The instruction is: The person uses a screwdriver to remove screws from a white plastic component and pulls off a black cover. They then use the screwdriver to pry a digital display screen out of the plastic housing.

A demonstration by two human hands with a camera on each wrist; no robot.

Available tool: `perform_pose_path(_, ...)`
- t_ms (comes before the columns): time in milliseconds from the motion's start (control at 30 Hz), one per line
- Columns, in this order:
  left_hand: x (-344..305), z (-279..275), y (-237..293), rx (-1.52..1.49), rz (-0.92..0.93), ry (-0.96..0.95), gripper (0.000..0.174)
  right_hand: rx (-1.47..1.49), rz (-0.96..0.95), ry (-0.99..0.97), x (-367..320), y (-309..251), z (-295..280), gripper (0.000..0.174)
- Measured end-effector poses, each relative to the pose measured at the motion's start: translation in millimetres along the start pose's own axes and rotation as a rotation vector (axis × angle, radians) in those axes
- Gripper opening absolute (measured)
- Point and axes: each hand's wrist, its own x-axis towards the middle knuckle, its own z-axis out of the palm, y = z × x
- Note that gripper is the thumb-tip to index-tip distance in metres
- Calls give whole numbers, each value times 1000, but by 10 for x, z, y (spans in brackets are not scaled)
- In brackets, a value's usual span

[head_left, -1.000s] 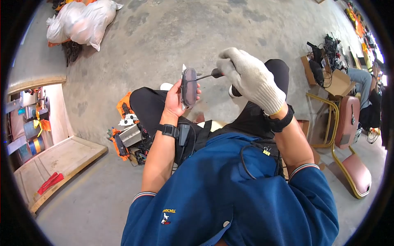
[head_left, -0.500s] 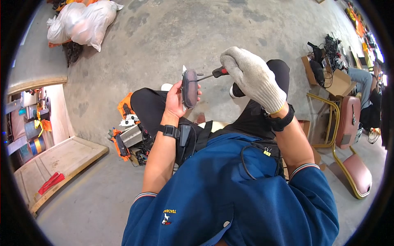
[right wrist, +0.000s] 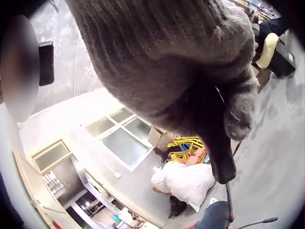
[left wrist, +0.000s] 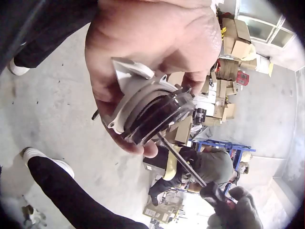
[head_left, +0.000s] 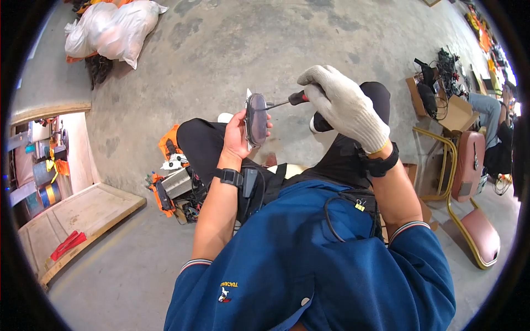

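My bare left hand grips an oval lamp-like part with a smoky lens and pale backing, fingers wrapped behind it. The left wrist view shows the part's white bracket and layered rim edge-on. A short dark stub juts from its right side. My right hand, in a knitted white glove, holds a screwdriver with a black and red handle. Its thin shaft runs to the part, the tip overlapping the part's side. In the right wrist view, gloved fingers curl around the dark handle.
A pile of orange and grey hardware lies by the left knee. To the right stand a pink chair with a gold frame and a box of cables. White sacks and a wooden panel are at left.
The screwdriver handle has turned and moved slightly right, its red part coming into sight. My right hand has shifted a little right, its fingers changing pose. The left hand and part stay nearly still.
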Motion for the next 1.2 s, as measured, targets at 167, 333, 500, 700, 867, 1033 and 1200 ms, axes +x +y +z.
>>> perform_pose_path(167,3,20,-8,14,10,-24,50,185,-28,23,-25,-62,-25,23)
perform_pose_path(333,17,-24,-20,25,2,-18,51,24,35,10,-18,-26,-18,23)
perform_pose_path(500,0,-17,0,33,-3,17,52,188,-53,-12,-58,-12,-30,25)
perform_pose_path(700,4,4,-1,51,-9,-5,52,110,68,27,-69,-54,-29,21)
perform_pose_path(867,-7,19,-4,39,12,27,51,137,-14,-56,-60,9,-56,22)
perform_pose_path(1033,-2,25,-6,32,-9,19,52,131,13,52,-91,-95,-9,21)
perform_pose_path(1200,-2,21,4,43,-15,54,53,63,79,-5,-56,64,22,23)
